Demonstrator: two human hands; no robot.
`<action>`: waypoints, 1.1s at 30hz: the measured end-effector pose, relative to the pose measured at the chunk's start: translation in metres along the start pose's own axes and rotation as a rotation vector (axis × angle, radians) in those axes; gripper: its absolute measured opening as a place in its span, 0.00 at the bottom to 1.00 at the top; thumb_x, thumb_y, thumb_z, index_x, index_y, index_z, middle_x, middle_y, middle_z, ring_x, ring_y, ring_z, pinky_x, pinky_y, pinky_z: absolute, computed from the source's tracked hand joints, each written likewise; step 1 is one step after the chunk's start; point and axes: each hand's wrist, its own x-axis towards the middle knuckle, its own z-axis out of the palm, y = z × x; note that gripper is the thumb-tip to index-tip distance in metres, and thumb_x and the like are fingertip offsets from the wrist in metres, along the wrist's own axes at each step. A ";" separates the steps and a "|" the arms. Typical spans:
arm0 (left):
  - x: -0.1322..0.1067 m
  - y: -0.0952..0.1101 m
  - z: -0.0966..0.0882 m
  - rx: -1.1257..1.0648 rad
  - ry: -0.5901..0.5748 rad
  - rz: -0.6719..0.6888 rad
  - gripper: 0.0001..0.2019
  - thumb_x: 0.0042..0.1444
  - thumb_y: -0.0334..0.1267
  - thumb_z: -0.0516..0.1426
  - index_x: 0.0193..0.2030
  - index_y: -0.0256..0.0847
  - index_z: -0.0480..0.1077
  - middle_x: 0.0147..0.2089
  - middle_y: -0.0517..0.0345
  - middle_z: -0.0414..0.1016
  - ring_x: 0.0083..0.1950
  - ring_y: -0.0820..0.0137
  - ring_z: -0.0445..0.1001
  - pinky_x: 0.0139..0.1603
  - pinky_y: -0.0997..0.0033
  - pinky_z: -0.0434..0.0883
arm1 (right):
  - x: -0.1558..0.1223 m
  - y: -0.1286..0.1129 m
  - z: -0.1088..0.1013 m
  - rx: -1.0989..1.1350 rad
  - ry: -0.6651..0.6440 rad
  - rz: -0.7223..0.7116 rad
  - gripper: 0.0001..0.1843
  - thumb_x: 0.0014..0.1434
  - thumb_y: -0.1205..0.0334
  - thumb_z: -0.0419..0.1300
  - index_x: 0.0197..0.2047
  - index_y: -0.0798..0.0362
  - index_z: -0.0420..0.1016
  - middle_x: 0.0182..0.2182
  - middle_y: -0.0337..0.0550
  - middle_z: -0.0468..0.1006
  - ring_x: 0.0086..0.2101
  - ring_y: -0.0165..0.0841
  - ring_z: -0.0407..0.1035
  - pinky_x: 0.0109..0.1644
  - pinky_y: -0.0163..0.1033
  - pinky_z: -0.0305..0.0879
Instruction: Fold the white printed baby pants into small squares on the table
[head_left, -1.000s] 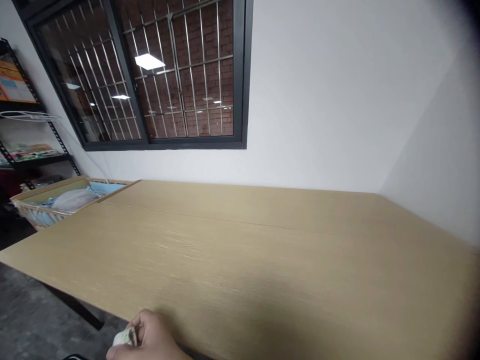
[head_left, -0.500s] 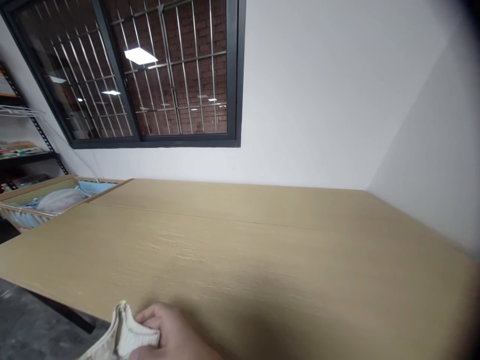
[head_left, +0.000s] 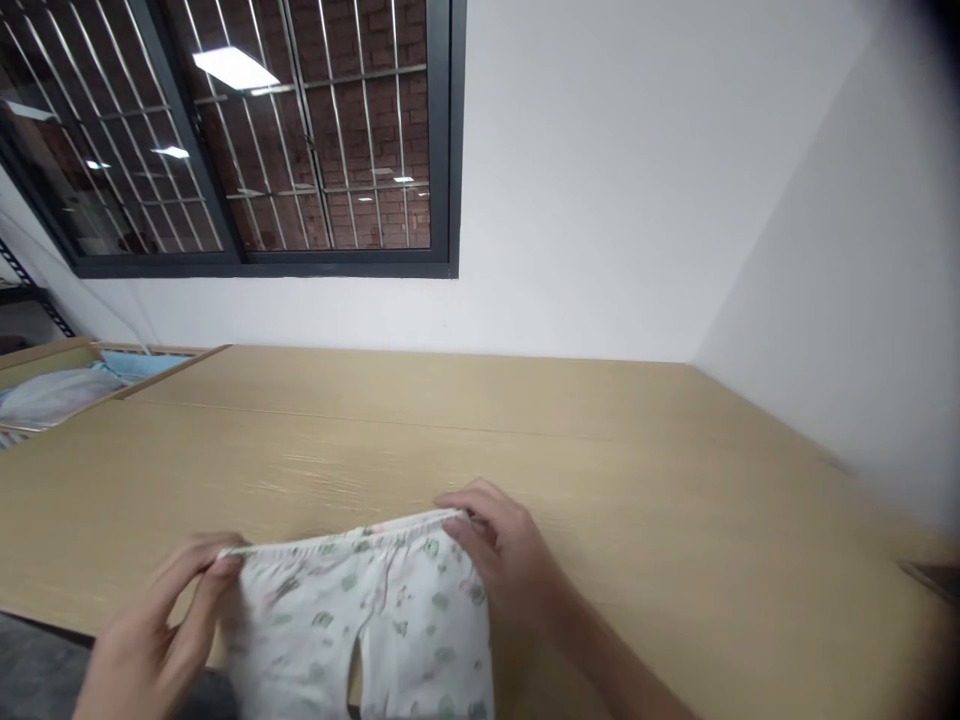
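Small white pants [head_left: 420, 600] with a green and pink print hang stretched between my two hands at the bottom of the head view. Their gathered elastic waistband runs along the top, and a gap shows between the legs. My left hand [head_left: 169, 620] pinches the waistband's left corner between thumb and fingers. At the right corner, my right hand [head_left: 502, 545] grips the band the same way. The lower ends of the legs are cut off by the frame. Behind them lies the light wood tabletop [head_left: 600, 480].
A wooden crib-like box [head_left: 172, 370] with pale blue and white cloth inside adjoins the table at the far left. A white wall [head_left: 585, 180] with a dark-framed, barred window [head_left: 446, 130] rises behind. Grey floor [head_left: 37, 660] shows at the lower left.
The pants have come up into view, spread by the waistband between both hands. Earlier one hand held a bunched cream-white cloth at the table's front edge. The view has shifted to the right.
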 end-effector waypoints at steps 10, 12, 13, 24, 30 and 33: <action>0.109 0.021 0.106 -0.074 -0.343 -0.110 0.17 0.62 0.54 0.54 0.38 0.44 0.75 0.36 0.58 0.79 0.34 0.67 0.73 0.36 0.68 0.67 | 0.069 0.074 -0.046 -0.251 0.157 0.096 0.10 0.60 0.58 0.60 0.41 0.51 0.80 0.34 0.44 0.81 0.36 0.38 0.72 0.43 0.42 0.67; 0.121 0.011 0.127 -0.039 -0.367 -0.110 0.16 0.62 0.52 0.53 0.39 0.43 0.74 0.35 0.58 0.79 0.33 0.67 0.73 0.35 0.68 0.65 | 0.081 0.094 -0.043 -0.293 0.094 0.110 0.11 0.63 0.62 0.56 0.41 0.52 0.80 0.35 0.45 0.81 0.37 0.38 0.73 0.44 0.41 0.66; 0.126 0.006 0.137 -0.028 -0.375 -0.097 0.15 0.63 0.51 0.53 0.39 0.43 0.74 0.35 0.58 0.79 0.34 0.67 0.73 0.35 0.68 0.64 | 0.086 0.103 -0.040 -0.322 0.073 0.116 0.11 0.64 0.64 0.55 0.42 0.53 0.79 0.36 0.45 0.81 0.37 0.37 0.73 0.44 0.41 0.66; 0.162 -0.024 0.229 0.101 -0.447 -0.068 0.11 0.66 0.41 0.53 0.37 0.40 0.74 0.45 0.47 0.79 0.46 0.63 0.75 0.48 0.64 0.67 | 0.134 0.187 -0.020 -0.584 0.142 0.243 0.12 0.69 0.72 0.52 0.47 0.56 0.76 0.47 0.53 0.75 0.48 0.37 0.69 0.51 0.38 0.60; 0.175 -0.022 0.256 0.111 -0.446 -0.108 0.14 0.68 0.48 0.55 0.43 0.38 0.73 0.47 0.53 0.77 0.49 0.65 0.75 0.53 0.57 0.71 | 0.143 0.206 -0.028 -0.681 0.167 0.278 0.11 0.69 0.70 0.52 0.47 0.55 0.76 0.46 0.52 0.75 0.49 0.39 0.68 0.52 0.39 0.58; 0.179 -0.020 0.263 0.110 -0.445 -0.121 0.14 0.67 0.48 0.56 0.44 0.38 0.73 0.47 0.53 0.77 0.49 0.65 0.76 0.53 0.56 0.73 | 0.146 0.209 -0.031 -0.721 0.173 0.268 0.11 0.69 0.70 0.53 0.48 0.55 0.76 0.47 0.52 0.75 0.49 0.40 0.68 0.52 0.40 0.58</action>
